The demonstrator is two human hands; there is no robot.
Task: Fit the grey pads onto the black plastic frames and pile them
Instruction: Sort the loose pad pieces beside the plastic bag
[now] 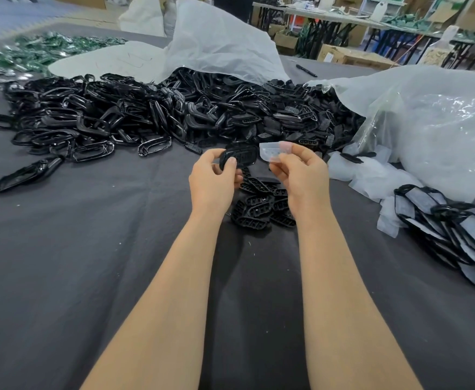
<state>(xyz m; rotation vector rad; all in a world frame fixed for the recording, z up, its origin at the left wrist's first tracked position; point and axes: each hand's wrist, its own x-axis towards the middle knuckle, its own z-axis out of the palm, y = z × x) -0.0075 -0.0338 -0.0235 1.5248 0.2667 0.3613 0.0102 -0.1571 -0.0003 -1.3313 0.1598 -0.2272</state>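
A dark cloth covers the wide surface (75,249). Across its far side sprawls a big heap of loose black frames (146,114), spilling from under a crumpled white bag (225,43). A second, clearer bag (441,122) slumps at the right, with loose pale pads (365,175) lying at its foot. Nearer on the right edge lies the finished pile (455,226), black rims with grey filling, overlapped like tiles. Straight under the hands sits a small pile of black slotted pieces (261,204).

Both hands are raised above that small pile, close together. The left hand (213,175) grips one black frame (239,157), thumb curled over its near edge and fingers behind it. The right hand (301,173) pinches a pale, half-clear pad (275,150) between thumb and fingertips.

The pad lies just to the right of the frame and a little higher, its left end near the frame's right end; whether they touch cannot be told. Both long axes run left to right, so the two are roughly end to end, not yet face to face. The frame's open face seems turned up and toward the person. As I judge it, the right hand must bring the pad leftward over that face, keeping the axes parallel, before pressing it in.
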